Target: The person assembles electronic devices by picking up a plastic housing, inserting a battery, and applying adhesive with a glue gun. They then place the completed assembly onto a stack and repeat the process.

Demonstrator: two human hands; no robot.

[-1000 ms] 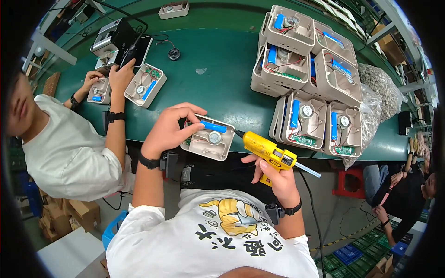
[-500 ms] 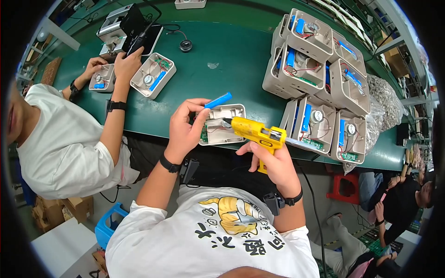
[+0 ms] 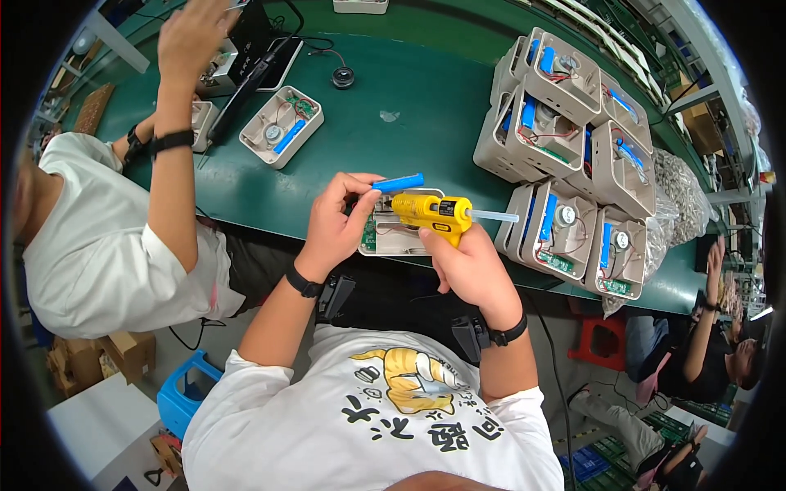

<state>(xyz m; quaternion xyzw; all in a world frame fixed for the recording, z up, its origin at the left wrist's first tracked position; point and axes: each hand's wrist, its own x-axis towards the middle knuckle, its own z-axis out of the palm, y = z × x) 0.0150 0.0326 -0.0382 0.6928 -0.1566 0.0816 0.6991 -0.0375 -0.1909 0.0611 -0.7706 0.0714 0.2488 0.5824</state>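
Between the fingertips of my left hand [image 3: 337, 214] is a blue cylindrical battery [image 3: 399, 183], held just above a beige plastic housing [image 3: 401, 244] at the table's near edge. My right hand [image 3: 468, 266] is closed round the handle of a yellow hot glue gun [image 3: 434, 214]. The gun points left over the housing, its nozzle hidden close under the battery. A translucent glue stick [image 3: 495, 216] juts from its back end. A green circuit board [image 3: 370, 236] shows in the housing's left side; the gun and my left hand cover other parts of it.
Stacked beige housings [image 3: 565, 147] with batteries and speakers stand at the right, beside a clear plastic bag [image 3: 679, 188]. Another filled housing [image 3: 282, 127] and a small round speaker [image 3: 343, 77] lie farther left. A co-worker's raised arm [image 3: 176, 106] reaches over the table's left end.
The glue gun has swung to a more level pose and shifted left, its nozzle now under the battery. The battery has tilted flatter. The co-worker has put down the black-handled tool and raised an arm.
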